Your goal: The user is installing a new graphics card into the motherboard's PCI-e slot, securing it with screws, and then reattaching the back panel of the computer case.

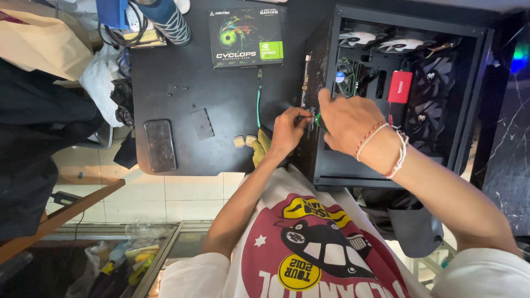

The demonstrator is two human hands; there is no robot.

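Your left hand (287,129) pinches at the rear edge of the PC case (326,165), fingers closed on something small beside a green-handled tool (317,117); what exactly it grips is hidden. Your right hand (348,118) reaches over the edge from inside the case, index finger stretched toward the same spot, loosely curled and not clearly clasping anything. Both forearms run up from your chest, the right one crossing above the open side, cord bracelets at the wrist. This looks like fastening or loosening a part at the rear slot; the next move likely calls for steadying the small piece while the tool turns. Inside sit white fans (381,41) and a red drive (399,87). Out on the dark surface (221,149) lie a phone (160,145), a green-cored wire (258,105) and a graphics card box (246,37).
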